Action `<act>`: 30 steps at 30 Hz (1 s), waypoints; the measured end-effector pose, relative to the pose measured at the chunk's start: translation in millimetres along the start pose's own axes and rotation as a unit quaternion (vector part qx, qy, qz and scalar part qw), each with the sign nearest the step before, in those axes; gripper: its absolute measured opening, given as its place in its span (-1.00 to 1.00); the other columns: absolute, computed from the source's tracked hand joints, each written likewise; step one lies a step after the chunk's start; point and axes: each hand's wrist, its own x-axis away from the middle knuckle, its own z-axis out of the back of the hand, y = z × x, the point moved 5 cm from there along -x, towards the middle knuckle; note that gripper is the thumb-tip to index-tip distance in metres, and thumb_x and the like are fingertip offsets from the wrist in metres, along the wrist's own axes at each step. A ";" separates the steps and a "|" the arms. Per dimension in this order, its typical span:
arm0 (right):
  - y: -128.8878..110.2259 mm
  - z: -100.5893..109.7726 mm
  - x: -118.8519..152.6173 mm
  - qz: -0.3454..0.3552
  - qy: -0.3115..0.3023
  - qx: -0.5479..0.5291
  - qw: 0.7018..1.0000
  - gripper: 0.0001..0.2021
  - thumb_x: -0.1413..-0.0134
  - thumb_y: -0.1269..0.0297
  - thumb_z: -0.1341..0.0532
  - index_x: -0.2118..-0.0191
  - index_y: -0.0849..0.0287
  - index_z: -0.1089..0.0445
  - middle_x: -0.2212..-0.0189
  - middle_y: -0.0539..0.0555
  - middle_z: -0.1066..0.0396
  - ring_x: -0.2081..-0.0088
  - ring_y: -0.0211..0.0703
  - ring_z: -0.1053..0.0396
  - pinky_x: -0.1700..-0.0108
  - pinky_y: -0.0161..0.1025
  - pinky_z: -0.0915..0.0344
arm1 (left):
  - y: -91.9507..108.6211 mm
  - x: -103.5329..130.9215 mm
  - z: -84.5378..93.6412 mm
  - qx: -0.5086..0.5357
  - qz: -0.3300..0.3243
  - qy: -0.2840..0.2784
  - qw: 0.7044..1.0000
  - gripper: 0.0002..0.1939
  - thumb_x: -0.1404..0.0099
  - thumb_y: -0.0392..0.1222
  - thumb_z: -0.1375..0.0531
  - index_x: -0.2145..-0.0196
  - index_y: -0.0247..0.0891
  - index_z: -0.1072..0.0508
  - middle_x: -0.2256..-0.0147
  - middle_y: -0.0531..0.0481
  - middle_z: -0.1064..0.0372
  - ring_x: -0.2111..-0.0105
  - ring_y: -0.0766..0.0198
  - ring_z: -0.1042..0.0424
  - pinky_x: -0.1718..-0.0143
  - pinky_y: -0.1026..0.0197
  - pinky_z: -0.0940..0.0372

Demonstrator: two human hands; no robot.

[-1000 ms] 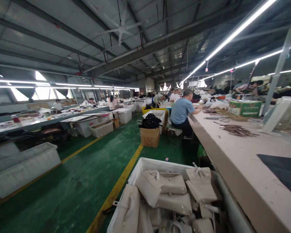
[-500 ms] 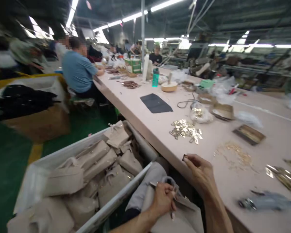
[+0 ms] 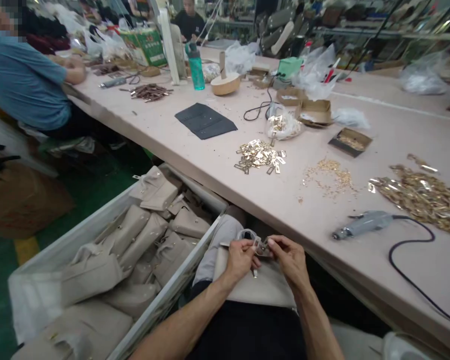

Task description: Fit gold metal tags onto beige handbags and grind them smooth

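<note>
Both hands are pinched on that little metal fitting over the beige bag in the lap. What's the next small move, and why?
Probably seat the metal fitting onto the beige bag. The left hand and right hand already pinch it right at the bag's top edge. The electric screwdriver lies untouched on the table, so fastening likely comes after.

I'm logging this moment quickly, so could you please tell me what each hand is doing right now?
Left hand: closed, fingers pinching the small metal fitting on the beige bag.
Right hand: closed, pinching the same fitting from the other side.
</note>
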 end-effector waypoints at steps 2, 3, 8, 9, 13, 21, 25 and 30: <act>3.5 -5.8 -3.5 -0.003 -0.001 -0.004 1.000 -0.62 -0.09 -0.07 -0.42 0.23 0.20 -0.60 0.49 0.08 -0.47 0.50 -0.16 -0.33 0.46 -0.27 -0.28 | -1.4 -1.5 -0.3 0.010 0.006 -0.015 1.000 -0.53 -0.22 0.12 -0.34 0.22 -0.43 -0.62 0.48 -0.15 -0.55 0.63 0.25 -0.53 0.61 0.34 -0.42; 5.3 -8.6 -4.8 -0.004 -0.004 -0.005 1.000 -0.62 -0.09 -0.07 -0.42 0.23 0.19 -0.60 0.48 0.09 -0.48 0.49 -0.14 -0.36 0.44 -0.26 -0.31 | -1.9 -2.4 -0.6 0.017 0.009 -0.024 1.000 -0.52 -0.22 0.13 -0.34 0.21 -0.44 -0.63 0.48 -0.15 -0.55 0.60 0.23 -0.55 0.58 0.33 -0.44; 9.3 -13.8 -7.2 0.009 -0.002 0.046 0.999 -0.58 -0.10 -0.10 -0.39 0.19 0.20 -0.61 0.36 0.14 -0.56 0.42 -0.07 -0.45 0.35 -0.19 -0.41 | -4.4 -5.5 -1.7 0.042 0.023 -0.052 0.998 -0.48 -0.22 0.15 -0.32 0.16 -0.44 -0.63 0.36 -0.23 -0.58 0.51 0.18 -0.61 0.46 0.26 -0.52; 8.7 -13.8 -6.7 0.015 -0.001 0.058 0.998 -0.58 -0.10 -0.10 -0.38 0.19 0.20 -0.62 0.34 0.15 -0.56 0.41 -0.06 -0.45 0.34 -0.19 -0.42 | -5.2 -5.8 -1.8 0.044 0.025 -0.055 0.997 -0.47 -0.22 0.15 -0.32 0.15 -0.44 -0.63 0.35 -0.23 -0.58 0.50 0.18 -0.62 0.45 0.26 -0.52; 3.1 -14.0 -2.6 0.048 0.007 0.088 0.995 -0.65 -0.15 -0.04 -0.34 0.19 0.17 -0.62 0.28 0.15 -0.57 0.32 -0.03 -0.50 0.26 -0.19 -0.46 | -7.1 -6.3 -2.6 0.050 0.035 -0.071 0.996 -0.46 -0.21 0.13 -0.33 0.10 -0.45 -0.62 0.32 -0.24 -0.57 0.51 0.18 -0.61 0.44 0.26 -0.52; 5.2 -15.8 3.8 0.056 0.060 0.090 0.993 -0.67 -0.13 -0.03 -0.36 0.25 0.17 -0.58 0.41 0.11 -0.54 0.46 -0.08 -0.48 0.39 -0.21 -0.44 | 0.0 -4.5 -5.5 0.061 0.046 -0.093 0.993 -0.50 -0.18 0.09 -0.36 0.14 -0.45 -0.63 0.35 -0.21 -0.54 0.49 0.17 -0.62 0.43 0.26 -0.52; 6.8 -18.6 3.9 0.057 0.069 0.072 0.993 -0.69 -0.13 -0.01 -0.37 0.23 0.16 -0.58 0.41 0.09 -0.55 0.45 -0.08 -0.49 0.39 -0.23 -0.46 | 1.4 -3.7 -5.1 0.062 0.046 -0.084 0.993 -0.50 -0.17 0.12 -0.36 0.19 -0.45 -0.63 0.40 -0.18 -0.52 0.52 0.20 -0.60 0.44 0.26 -0.51; 4.7 -20.6 3.7 0.083 0.069 0.092 0.990 -0.72 -0.16 0.02 -0.35 0.24 0.16 -0.57 0.42 0.08 -0.54 0.46 -0.10 -0.49 0.39 -0.23 -0.45 | 1.4 -4.7 -4.3 0.067 0.048 -0.086 0.993 -0.48 -0.16 0.12 -0.37 0.17 -0.45 -0.63 0.40 -0.17 -0.52 0.50 0.17 -0.60 0.43 0.25 -0.51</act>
